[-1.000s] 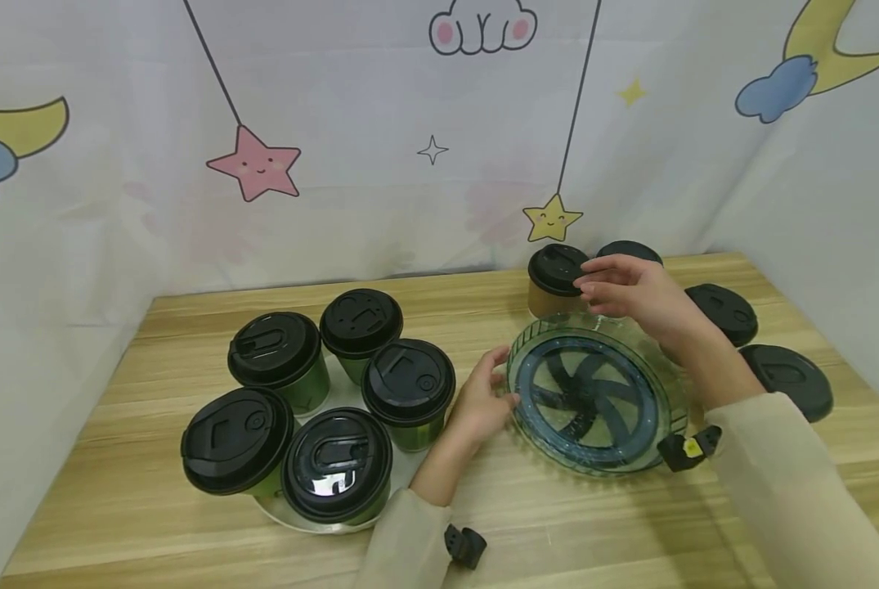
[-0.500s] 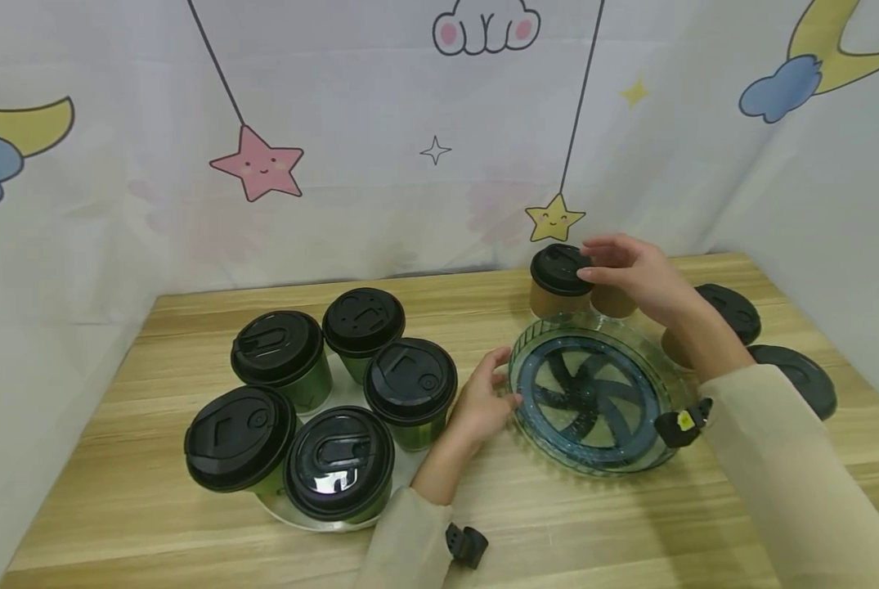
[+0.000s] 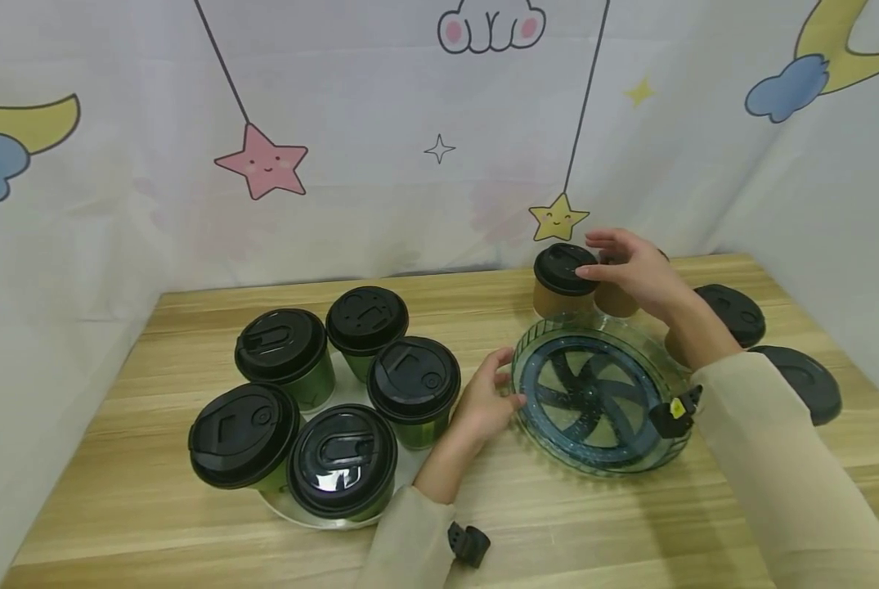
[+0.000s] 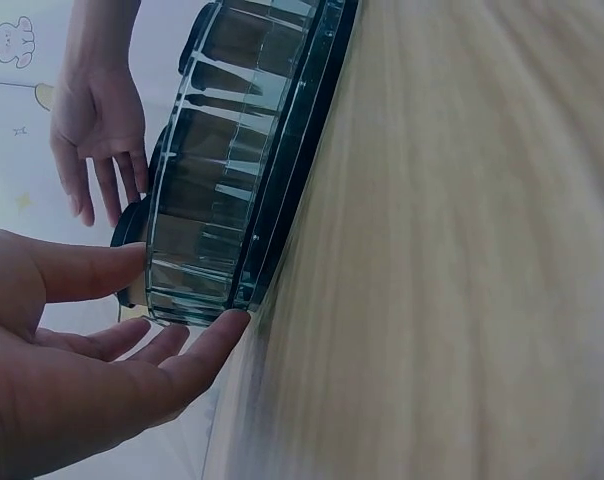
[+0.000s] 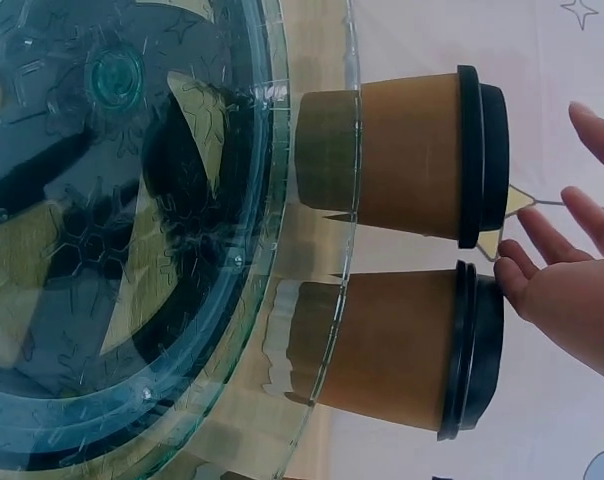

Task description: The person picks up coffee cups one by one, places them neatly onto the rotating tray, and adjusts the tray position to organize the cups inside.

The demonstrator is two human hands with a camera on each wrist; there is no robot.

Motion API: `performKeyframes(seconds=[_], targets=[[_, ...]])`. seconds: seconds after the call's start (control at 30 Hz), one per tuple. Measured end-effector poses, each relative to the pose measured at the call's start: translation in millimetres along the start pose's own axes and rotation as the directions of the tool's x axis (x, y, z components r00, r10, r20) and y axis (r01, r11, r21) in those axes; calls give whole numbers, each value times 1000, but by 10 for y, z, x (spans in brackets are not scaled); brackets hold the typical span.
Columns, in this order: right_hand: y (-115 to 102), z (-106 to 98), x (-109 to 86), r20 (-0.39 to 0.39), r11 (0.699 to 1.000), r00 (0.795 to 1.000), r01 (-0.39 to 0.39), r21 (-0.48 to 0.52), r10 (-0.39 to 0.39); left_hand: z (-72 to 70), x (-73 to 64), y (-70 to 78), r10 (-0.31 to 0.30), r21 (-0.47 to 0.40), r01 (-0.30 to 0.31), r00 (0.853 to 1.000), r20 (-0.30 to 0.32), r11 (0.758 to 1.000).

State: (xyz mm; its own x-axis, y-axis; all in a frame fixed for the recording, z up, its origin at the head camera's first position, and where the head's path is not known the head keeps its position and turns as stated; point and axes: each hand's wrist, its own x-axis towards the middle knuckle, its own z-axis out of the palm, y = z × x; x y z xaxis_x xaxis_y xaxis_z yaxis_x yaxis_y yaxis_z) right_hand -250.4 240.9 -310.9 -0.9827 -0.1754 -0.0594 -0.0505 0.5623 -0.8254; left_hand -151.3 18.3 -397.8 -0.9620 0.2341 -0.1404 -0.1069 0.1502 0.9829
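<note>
A round, clear green ribbed tray (image 3: 594, 401), with a blue ring and dark swirl blades at its base, lies right of centre. My left hand (image 3: 483, 401) rests at its left side; in the left wrist view the thumb (image 4: 92, 272) touches the rim and the other fingers spread along the wall. Behind the tray stand two brown paper cups with black lids, the left cup (image 3: 557, 298) and the right cup (image 5: 382, 345). Over the right cup is my right hand (image 3: 630, 270), fingers loosely spread at its lid (image 5: 472, 350), holding nothing.
At the left, several green cups (image 3: 310, 384) with black lids stand close together on a white plate (image 3: 299, 515). Right of the tray, beside my right forearm, are two more black lids, a far lid (image 3: 733, 311) and a near lid (image 3: 807, 383). A patterned curtain (image 3: 380, 204) backs the table.
My right hand has moved back a little, from beside the left cup's lid to over the right cup. The left hand and the tray have stayed in place.
</note>
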Motion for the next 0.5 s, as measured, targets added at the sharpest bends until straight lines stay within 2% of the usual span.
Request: performKeyframes(seconds=[0.5], targets=[[16,92,46,-22,999,999,23,-34,-24,0,-11,24,-1,-11,1,1000,0,1000]])
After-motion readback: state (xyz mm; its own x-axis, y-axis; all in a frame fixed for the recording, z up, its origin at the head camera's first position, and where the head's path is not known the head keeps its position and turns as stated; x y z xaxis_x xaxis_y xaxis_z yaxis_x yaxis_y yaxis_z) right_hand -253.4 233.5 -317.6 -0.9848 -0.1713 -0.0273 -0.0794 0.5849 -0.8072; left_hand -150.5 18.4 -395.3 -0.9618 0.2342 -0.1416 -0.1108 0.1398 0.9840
